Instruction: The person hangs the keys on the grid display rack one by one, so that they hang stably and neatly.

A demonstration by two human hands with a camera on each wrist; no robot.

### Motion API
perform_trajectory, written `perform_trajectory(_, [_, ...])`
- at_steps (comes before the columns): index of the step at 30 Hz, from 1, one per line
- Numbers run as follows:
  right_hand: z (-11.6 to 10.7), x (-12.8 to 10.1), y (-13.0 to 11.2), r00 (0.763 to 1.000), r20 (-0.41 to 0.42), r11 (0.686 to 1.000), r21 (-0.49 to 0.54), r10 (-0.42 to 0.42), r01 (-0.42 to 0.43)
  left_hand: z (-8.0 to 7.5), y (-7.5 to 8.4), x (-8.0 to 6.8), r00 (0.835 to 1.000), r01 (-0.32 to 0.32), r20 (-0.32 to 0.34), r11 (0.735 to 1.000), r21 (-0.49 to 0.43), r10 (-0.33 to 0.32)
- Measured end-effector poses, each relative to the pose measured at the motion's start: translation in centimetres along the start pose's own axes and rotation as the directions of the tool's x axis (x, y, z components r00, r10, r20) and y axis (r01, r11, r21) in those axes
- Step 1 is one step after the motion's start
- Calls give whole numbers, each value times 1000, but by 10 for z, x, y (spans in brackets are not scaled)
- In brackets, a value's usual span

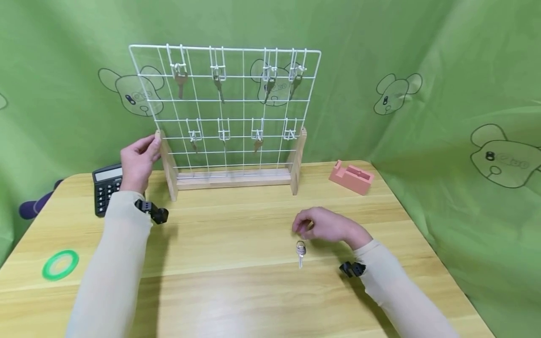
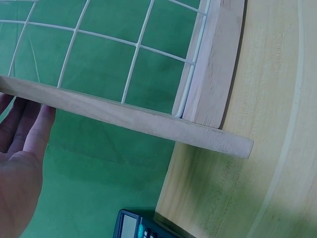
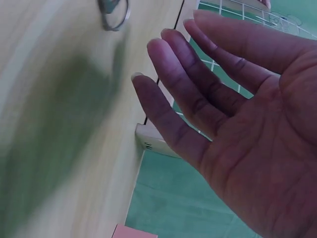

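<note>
— left hand [image 1: 137, 159]?
— up at the left wooden post [image 1: 167, 164] of the wire grid rack [image 1: 226, 105], fingers loosely bent against the post's top; seen from the left wrist view, fingers [image 2: 27, 126] straight and relaxed beside the post, not wrapped round it.
— right hand [image 1: 327, 226]?
— hovering low over the wooden table [image 1: 236, 291], just above and behind the key [image 1: 300, 253]. fingers loosely spread and gently bent in the right wrist view [image 3: 198, 94], holding nothing.
— and the key?
— flat on the table, near the front middle, ring end toward the hand, blade pointing at the near edge. apart from the fingertips, though close.
— on the rack?
— four keys hanging from the upper row of hooks [image 1: 236, 80], smaller ones on the lower row, hard to make out.
— elsewhere?
— black calculator [image 1: 105, 188] at the table's left rear, beside the left hand. green tape ring [image 1: 60, 264] near the left front. pink tape dispenser [image 1: 351, 177] right of the rack. green cloth backdrop [image 1: 444, 70] with cartoon bears behind.
</note>
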State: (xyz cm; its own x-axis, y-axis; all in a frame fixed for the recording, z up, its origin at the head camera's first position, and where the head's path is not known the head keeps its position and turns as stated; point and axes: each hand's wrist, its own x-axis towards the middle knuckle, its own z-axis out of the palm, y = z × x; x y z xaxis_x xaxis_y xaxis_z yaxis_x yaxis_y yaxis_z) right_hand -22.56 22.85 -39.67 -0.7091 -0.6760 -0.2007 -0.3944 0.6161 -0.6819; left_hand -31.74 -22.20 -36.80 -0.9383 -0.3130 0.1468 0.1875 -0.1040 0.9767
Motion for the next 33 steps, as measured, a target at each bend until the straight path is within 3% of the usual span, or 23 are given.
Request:
perform_trajectory(12, [11,-3,13,998,45,999,33,41,-43,0,2,-1,1000,14,2,1000,27,-14])
perform_trajectory(29, [21,1,17,1000,11,990,-138,22,-20,0,2,1,999,44,2,999,10,-44])
perform_trajectory(33, [21,0,17,999,19,991,-130,32,-29,-1,2,1,999,36,5,999,5,-36])
